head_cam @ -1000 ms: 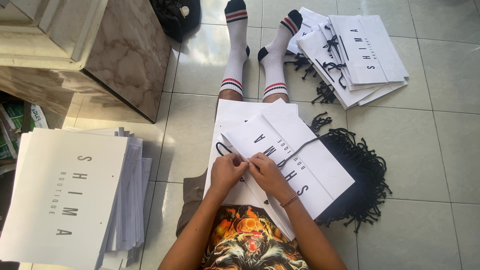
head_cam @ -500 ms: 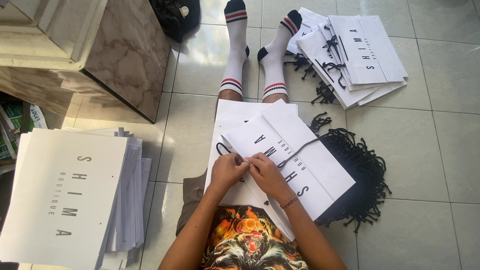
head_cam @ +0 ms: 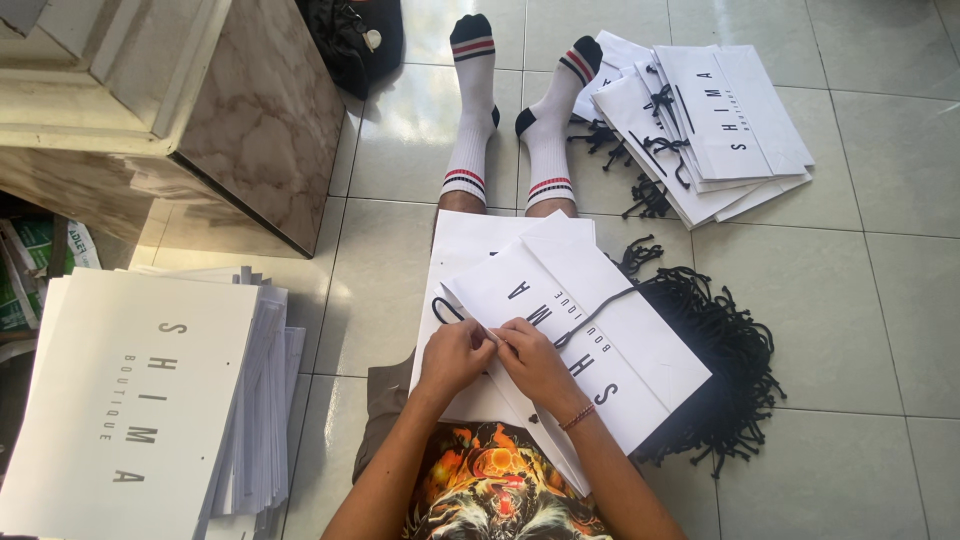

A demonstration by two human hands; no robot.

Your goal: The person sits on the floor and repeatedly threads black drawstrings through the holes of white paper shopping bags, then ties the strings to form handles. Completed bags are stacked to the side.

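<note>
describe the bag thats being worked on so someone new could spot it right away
Start at the outstretched legs in white striped socks. On the lap below them lies a flat white paper bag, tilted, with both hands, left and right, at its near edge. Unlike the stacks at either side, only it has a black cord lying across its face.

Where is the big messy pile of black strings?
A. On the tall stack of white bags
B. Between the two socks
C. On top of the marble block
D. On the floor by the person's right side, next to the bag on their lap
D: the pile of black strings lies on the floor tiles, partly under the white paper bag on the lap.
</note>
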